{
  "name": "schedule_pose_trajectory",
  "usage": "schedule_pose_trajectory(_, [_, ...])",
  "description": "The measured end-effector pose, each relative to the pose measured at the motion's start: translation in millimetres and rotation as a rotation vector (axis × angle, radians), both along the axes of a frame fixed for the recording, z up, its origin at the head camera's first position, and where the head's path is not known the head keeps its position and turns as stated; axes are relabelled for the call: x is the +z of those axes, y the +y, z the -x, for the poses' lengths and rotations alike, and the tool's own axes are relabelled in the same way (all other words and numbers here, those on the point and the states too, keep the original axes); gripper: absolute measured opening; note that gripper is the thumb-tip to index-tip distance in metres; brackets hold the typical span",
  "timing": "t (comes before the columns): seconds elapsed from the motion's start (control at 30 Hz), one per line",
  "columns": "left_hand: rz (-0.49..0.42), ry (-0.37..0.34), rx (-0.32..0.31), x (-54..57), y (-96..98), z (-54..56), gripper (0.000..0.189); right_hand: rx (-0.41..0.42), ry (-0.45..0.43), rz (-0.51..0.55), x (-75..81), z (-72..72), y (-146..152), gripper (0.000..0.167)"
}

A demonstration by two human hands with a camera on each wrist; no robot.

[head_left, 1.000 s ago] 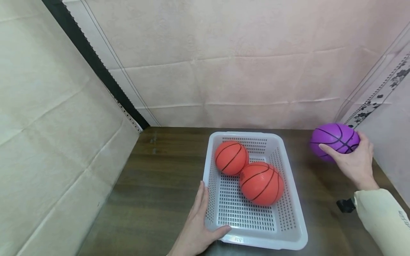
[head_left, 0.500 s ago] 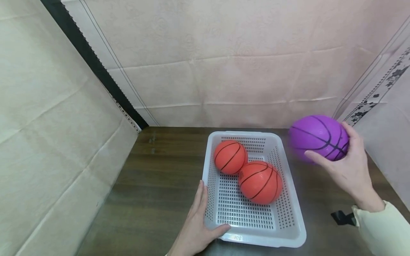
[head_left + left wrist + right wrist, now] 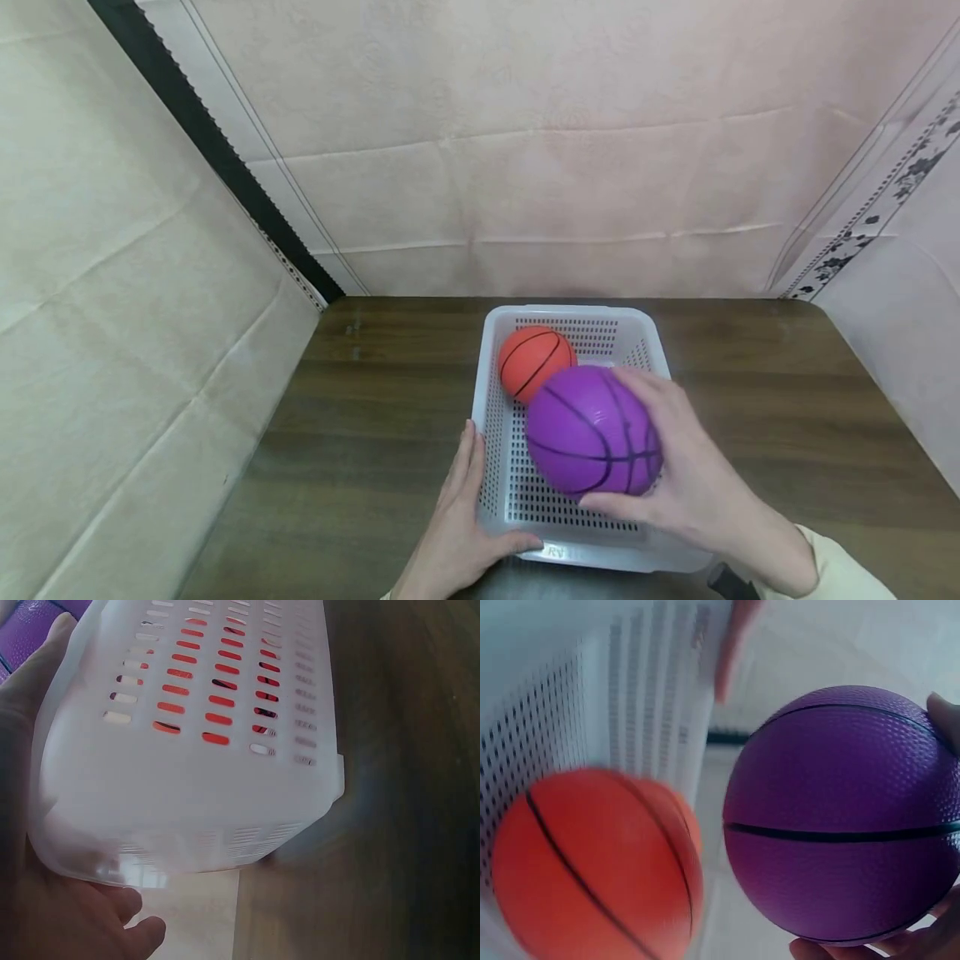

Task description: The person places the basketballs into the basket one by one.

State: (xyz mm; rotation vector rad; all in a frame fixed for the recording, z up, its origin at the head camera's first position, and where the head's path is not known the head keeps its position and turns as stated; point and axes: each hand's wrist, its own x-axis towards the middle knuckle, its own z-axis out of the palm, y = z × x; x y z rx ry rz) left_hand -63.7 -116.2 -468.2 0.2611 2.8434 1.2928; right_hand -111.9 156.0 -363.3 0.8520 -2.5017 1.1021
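A purple toy basketball (image 3: pixel 588 429) is held over the basket, gripped by my right hand (image 3: pixel 690 475) from its right side with the thumb low in front. Below it stands the white perforated plastic basket (image 3: pixel 577 312). One small orange basketball (image 3: pixel 536 363) shows at the basket's far left. In the right wrist view a larger orange basketball (image 3: pixel 592 862) lies inside; the purple ball and hand cover it in the head view. My left hand (image 3: pixel 465 542) holds the basket's near left corner, fingers along the outer wall and thumb at the front rim.
The basket stands on a dark wooden table (image 3: pixel 390 433). Pale cloth walls (image 3: pixel 487 192) rise behind the table and on both sides. A black strip (image 3: pixel 225 158) runs down the back left corner. A black strap piece (image 3: pixel 731 582) hangs by the right sleeve.
My right hand has lifted the purple basketball from the table's back right and carried it left over the basket. The left hand stays at the same basket corner.
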Motion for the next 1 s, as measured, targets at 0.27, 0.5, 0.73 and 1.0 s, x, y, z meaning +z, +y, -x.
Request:
schedule_pose_trajectory(0.27, [0.011,-0.001,-0.002,0.5,0.0,0.2,0.134,0.085,-0.040,-0.161,-13.0,-0.5,-24.4,0.117])
schedule_pose_trajectory(0.5, [0.014,0.015,0.001,2.0,2.1,0.5,0.136,0.119,-0.114,-0.225,-21.6,0.2,-36.5,0.116])
schedule_pose_trajectory(0.73, [0.024,0.017,0.012,1.8,1.7,0.6,0.138,0.162,-0.125,-0.266,-26.9,1.8,-40.2,0.117])
schedule_pose_trajectory(1.0, [0.021,0.024,0.004,1.3,0.3,-0.7,0.141,0.209,-0.134,-0.296,-18.9,0.9,-31.7,0.106])
